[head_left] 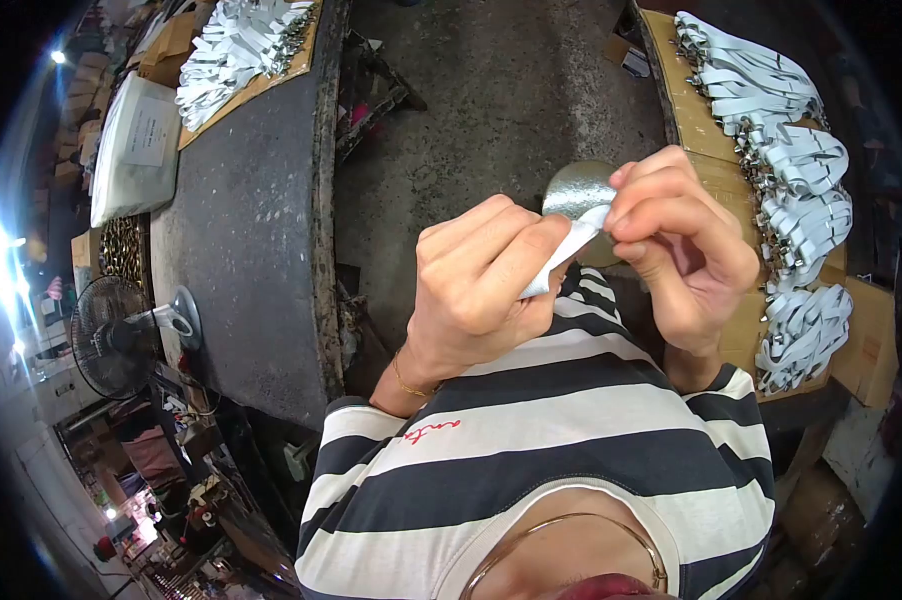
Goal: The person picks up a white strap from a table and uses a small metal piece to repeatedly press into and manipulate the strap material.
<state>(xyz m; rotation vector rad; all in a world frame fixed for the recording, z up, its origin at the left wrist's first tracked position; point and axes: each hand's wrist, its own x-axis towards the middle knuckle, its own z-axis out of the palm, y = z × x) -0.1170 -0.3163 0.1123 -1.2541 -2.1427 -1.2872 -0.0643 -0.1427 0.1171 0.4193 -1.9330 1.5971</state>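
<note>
A short length of white strap is held up in front of my chest. My left hand is closed around it, with the fingers curled over its lower part. At the strap's upper end, the thumb and fingertips of my right hand pinch close together. Whatever else may be between those fingertips is too small to make out. Just behind the hands shows a round silvery surface, partly covered by them.
On the left stands a dark table with a fan, a plastic-wrapped package and a pile of white straps. To the right, several bundles of white straps with metal clips lie on cardboard.
</note>
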